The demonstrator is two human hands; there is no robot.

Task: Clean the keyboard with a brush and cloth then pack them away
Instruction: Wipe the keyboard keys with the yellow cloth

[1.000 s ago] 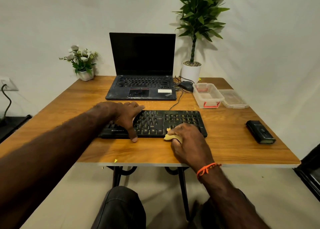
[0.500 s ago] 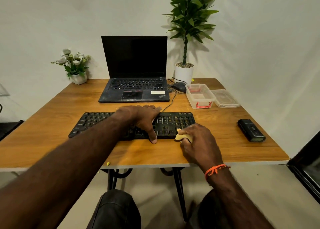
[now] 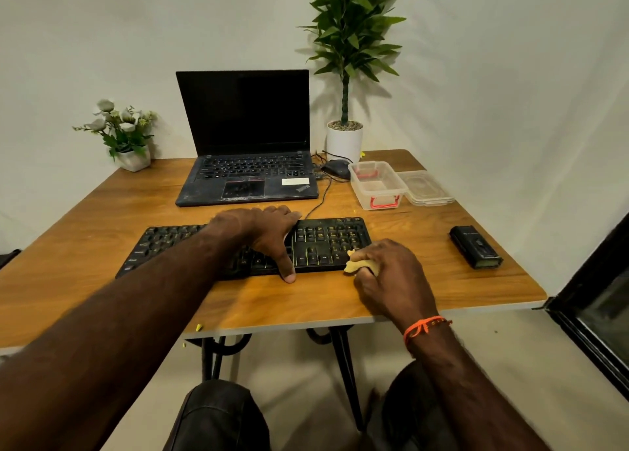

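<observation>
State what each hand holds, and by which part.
The right hand grips a bunched yellow cloth; only one end shows. The left hand holds nothing, resting flat on the keyboard.

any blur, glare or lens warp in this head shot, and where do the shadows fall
Head view: sharp at the centre, where the keyboard and both hands read clearly, left hand and right hand; the near forearms look softer. The wide lens bows the table edge and tilts the dark frame at right. The tall plant throws a soft shadow on the wall. Only a mild sheen on the wood, no harsh glare.
</observation>
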